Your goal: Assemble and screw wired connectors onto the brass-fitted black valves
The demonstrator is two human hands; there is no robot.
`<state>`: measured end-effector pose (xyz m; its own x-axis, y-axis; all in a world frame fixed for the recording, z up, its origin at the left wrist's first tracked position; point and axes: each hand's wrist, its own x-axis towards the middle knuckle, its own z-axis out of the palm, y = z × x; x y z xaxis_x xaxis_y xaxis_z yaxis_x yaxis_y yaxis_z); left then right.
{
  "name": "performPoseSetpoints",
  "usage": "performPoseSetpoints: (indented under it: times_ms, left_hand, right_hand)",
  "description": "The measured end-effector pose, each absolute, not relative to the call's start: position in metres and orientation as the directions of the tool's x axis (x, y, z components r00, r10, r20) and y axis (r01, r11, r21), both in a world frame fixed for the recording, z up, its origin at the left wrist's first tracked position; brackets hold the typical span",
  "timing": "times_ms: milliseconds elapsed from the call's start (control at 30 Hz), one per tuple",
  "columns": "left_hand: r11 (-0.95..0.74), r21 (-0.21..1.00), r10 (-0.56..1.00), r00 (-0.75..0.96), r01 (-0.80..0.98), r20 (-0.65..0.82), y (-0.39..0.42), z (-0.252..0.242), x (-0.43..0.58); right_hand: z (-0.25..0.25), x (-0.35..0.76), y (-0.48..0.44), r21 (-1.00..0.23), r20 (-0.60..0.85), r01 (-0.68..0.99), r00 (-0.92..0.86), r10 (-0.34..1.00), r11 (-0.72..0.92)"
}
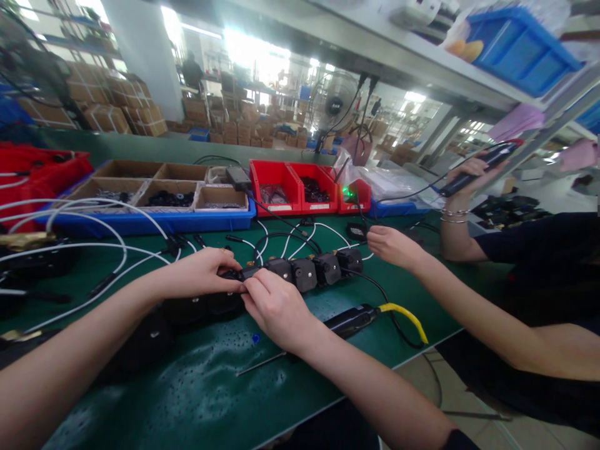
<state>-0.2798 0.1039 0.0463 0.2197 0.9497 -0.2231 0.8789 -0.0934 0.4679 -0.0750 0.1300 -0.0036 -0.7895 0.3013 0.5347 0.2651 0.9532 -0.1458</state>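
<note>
My left hand (199, 275) is closed, thumb and fingertips pinching a small black part (231, 275). My right hand (279, 306) meets it from the other side, its fingertips pressed together on the same part. Fingers cover most of the piece, so its exact kind is hidden. Just beyond runs a row of black box-shaped units (304, 275) with brass fittings and white cables. More dark units (157, 334) lie under and behind my left forearm. A black electric screwdriver (351, 320) with a yellow hanging loop (407, 312) rests beside my right forearm, partly hidden by it.
A blue tray (201, 222) with cardboard compartments of small parts stands at the back, beside red bins (276, 203). A co-worker's hand (391, 247) is over the bench at right; their other hand (473, 172) holds a black power screwdriver (480, 169). White cables (124, 250) loop at left.
</note>
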Motion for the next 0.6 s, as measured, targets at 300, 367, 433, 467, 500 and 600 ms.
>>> performPoseSetpoints:
  times_ms: [300,367,433,467,500,600]
  left_hand:
    - [-0.100,0.465,0.959,0.210,0.880,-0.192,0.103,0.042,-0.279]
    - [-0.086,0.460,0.960,0.196,0.884,-0.199,0.103,0.042,-0.279]
    - [-0.071,0.453,0.961,0.183,0.888,-0.208,0.103,0.042,-0.278]
    - [-0.066,0.451,0.961,0.179,0.890,-0.212,0.103,0.043,-0.278]
    - [-0.062,0.449,0.961,0.176,0.891,-0.215,0.103,0.043,-0.277]
    - [-0.061,0.448,0.960,0.176,0.892,-0.219,0.102,0.044,-0.277]
  right_hand:
    - [-0.022,-0.079,0.133,-0.273,0.595,0.273,-0.705,0.385,0.922]
    - [-0.019,-0.078,0.132,-0.282,0.570,0.278,-0.721,0.393,0.918]
    - [-0.016,-0.077,0.130,-0.275,0.553,0.276,-0.738,0.386,0.921]
    - [-0.015,-0.077,0.129,-0.266,0.549,0.277,-0.744,0.382,0.923]
    - [-0.015,-0.078,0.129,-0.254,0.551,0.283,-0.744,0.379,0.925]
    - [-0.016,-0.079,0.128,-0.224,0.573,0.312,-0.724,0.383,0.924]
